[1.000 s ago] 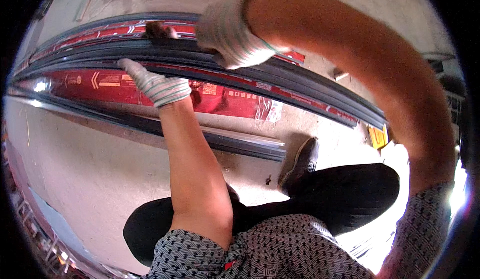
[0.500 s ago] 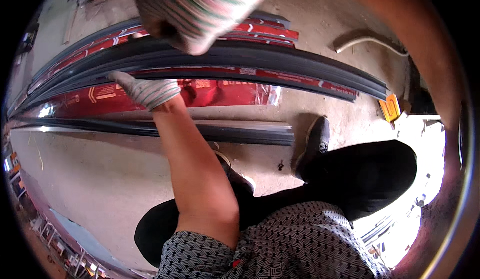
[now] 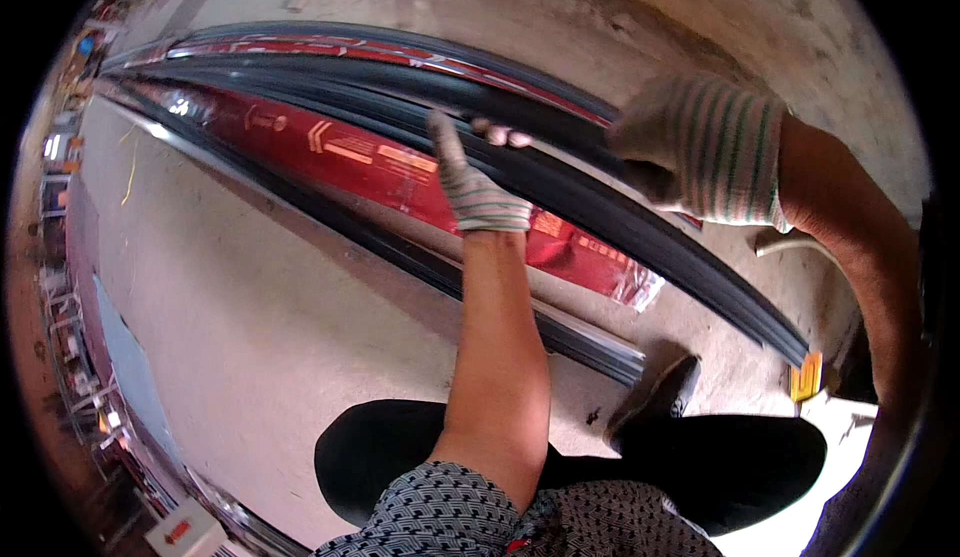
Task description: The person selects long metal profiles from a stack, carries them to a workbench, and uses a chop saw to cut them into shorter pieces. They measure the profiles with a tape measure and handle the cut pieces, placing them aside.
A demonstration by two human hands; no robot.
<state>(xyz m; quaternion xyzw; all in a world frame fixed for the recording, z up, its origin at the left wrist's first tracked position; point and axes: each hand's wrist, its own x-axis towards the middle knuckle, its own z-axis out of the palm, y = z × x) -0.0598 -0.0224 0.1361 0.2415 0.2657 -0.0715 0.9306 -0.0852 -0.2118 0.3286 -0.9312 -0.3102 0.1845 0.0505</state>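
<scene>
My left hand (image 3: 478, 182), in a striped knit glove, wraps round a long dark grey profile strip (image 3: 610, 222). Its thumb lies on the near side and its fingertips show over the far side. My right hand (image 3: 700, 152), gloved the same way, is curled closed just beyond the strip's right half; whatever may be inside it is hidden. Under and beside the strip lies a long red printed package (image 3: 350, 147), its right end wrapped in crinkled clear film. More dark strips with red wrapping (image 3: 440, 57) lie on the far side.
Nearer to me, another dark strip bundle (image 3: 590, 352) lies on the concrete floor (image 3: 260, 287), its end close to my shoe (image 3: 675, 387). A yellow object (image 3: 806, 377) lies by the held strip's right end. A pale curved tube (image 3: 790, 244) is behind my right wrist.
The view has turned, so the strips now slope down to the right. My right hand has moved rightward along the strip, away from my left hand. My left hand still grips the strip.
</scene>
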